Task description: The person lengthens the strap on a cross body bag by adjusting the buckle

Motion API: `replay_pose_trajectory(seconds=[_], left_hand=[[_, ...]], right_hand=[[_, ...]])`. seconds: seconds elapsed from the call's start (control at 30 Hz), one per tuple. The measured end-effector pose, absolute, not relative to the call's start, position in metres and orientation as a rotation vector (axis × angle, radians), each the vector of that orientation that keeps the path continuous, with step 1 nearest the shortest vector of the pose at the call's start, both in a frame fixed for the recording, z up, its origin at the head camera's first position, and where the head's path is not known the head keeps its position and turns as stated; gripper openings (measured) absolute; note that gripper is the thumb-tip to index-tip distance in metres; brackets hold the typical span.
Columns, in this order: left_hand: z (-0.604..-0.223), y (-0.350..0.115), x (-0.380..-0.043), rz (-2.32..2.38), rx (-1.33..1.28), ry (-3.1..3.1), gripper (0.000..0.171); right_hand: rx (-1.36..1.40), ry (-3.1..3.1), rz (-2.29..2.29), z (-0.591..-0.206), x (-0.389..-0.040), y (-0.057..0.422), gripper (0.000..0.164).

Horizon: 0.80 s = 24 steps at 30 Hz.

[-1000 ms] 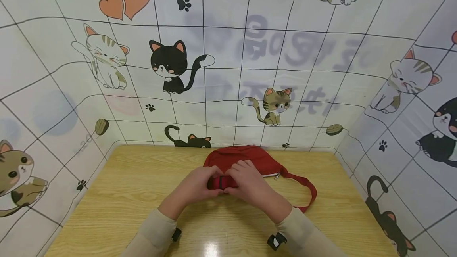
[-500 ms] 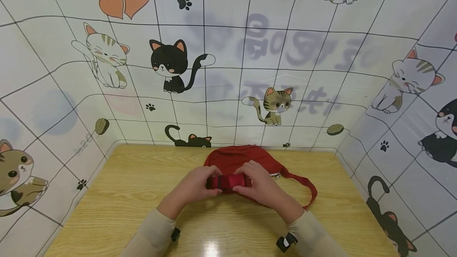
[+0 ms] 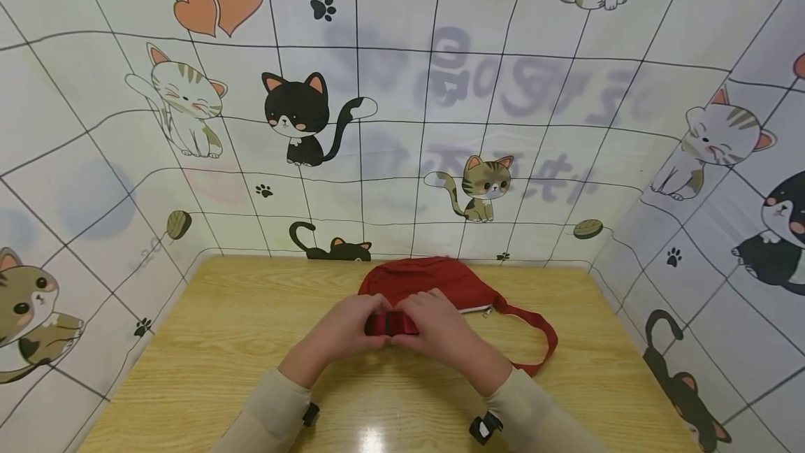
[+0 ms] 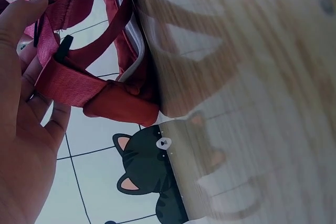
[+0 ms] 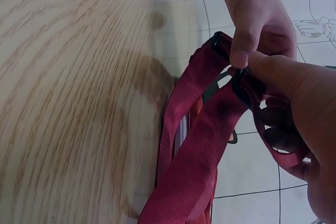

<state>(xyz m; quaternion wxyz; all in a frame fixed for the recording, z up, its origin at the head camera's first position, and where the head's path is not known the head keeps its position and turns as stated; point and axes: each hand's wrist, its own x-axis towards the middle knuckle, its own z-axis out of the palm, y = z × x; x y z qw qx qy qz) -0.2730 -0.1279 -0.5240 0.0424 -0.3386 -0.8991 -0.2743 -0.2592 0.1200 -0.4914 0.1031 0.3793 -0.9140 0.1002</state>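
Note:
A red waist bag [image 3: 434, 278] lies on the table at the back, its white zip facing forward. In front of it my left hand [image 3: 344, 327] and right hand [image 3: 434, 327] meet, thumbs nearly touching. Between them is the bag's red strap [image 3: 377, 324] with a black buckle [image 3: 388, 323]. The left hand pinches the buckle's left end; in the left wrist view the strap [image 4: 71, 85] loops past its fingers. My right hand grips the other side, and in the right wrist view its thumb presses near the black buckle [image 5: 241, 90]. Fingers partly hide whether the buckle halves are joined.
The wooden table [image 3: 251, 299] is enclosed by cat-printed curtain walls [image 3: 402, 89] at the back and both sides. A loop of red strap [image 3: 544, 334] trails from the bag's right end. Each wrist carries a small black camera mount [image 3: 486, 426].
Half a second ago my right hand had drawn rightward along the strap, away from the left hand. It is back leftward beside the left hand now. The left hand and bag barely moved.

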Motion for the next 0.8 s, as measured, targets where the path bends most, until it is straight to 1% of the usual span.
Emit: replay_pose_trajectory(seconds=[0.2,0.53,0.8], left_hand=[[-0.523,-0.128,-0.272,-0.849,-1.029,-2.761,0.045],[-0.521,-0.128,-0.272,-0.886,-1.018,-2.757,0.045],[-0.525,-0.130,-0.274,-0.880,-1.010,-2.744,0.045]], right_hand=[[1.096,-2.694,0.303,-0.491,-0.260,0.117,0.047],[1.097,-2.636,0.540,-0.494,-0.262,0.126,0.044],[1.076,-2.530,0.775,-0.498,-0.260,0.145,0.039]])
